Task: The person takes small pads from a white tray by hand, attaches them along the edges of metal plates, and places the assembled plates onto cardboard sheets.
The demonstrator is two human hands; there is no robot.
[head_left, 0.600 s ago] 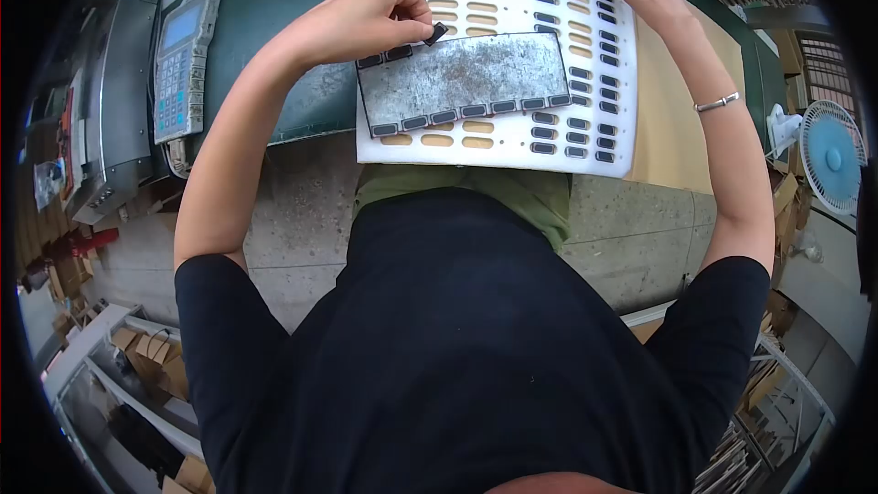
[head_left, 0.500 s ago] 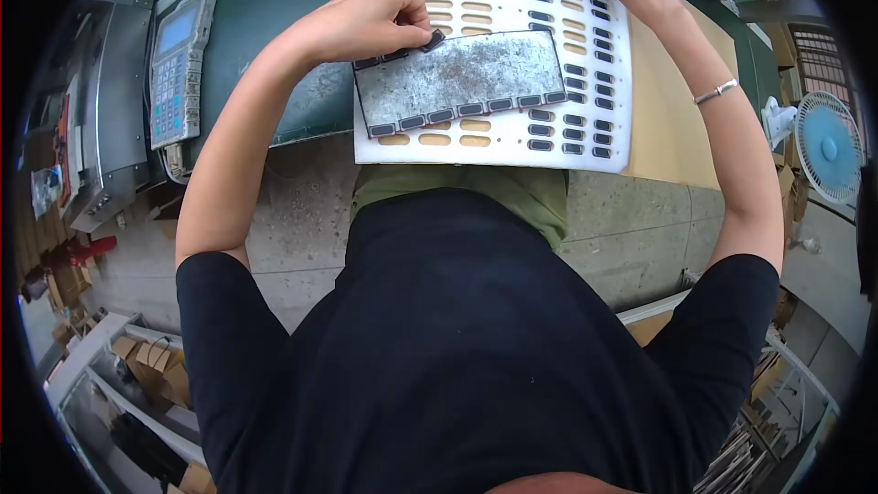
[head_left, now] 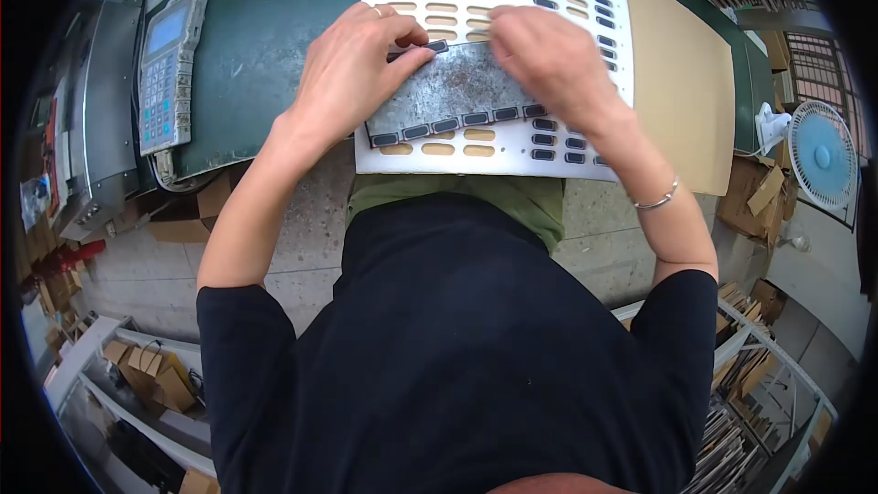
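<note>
On a white slotted foam tray [head_left: 439, 163] lies a grey metal plate [head_left: 439, 91] with scuffed faces, tilted a little. Small black oblong pieces [head_left: 444, 125] line its near edge. At the far edge, my left hand [head_left: 352, 59] pinches another black oblong piece [head_left: 441, 47] between thumb and fingers, its outer end showing. My right hand [head_left: 553, 64], blurred by motion, is over the plate's right end with bent fingers. Whether it holds anything is hidden. More black pieces [head_left: 543, 139] sit in the tray's slots on the right side.
A keypad device with a screen [head_left: 167, 73] stands at the left of the green table [head_left: 251, 46]. Brown cardboard [head_left: 681, 82] lies under and right of the tray. A blue fan [head_left: 823, 155] is at far right, shelving with cardboard boxes [head_left: 151, 370] at lower left.
My right hand has come from the tray's far right corner back to the plate's right end. My left hand stays at the plate's far edge, its piece now lying more along that edge.
</note>
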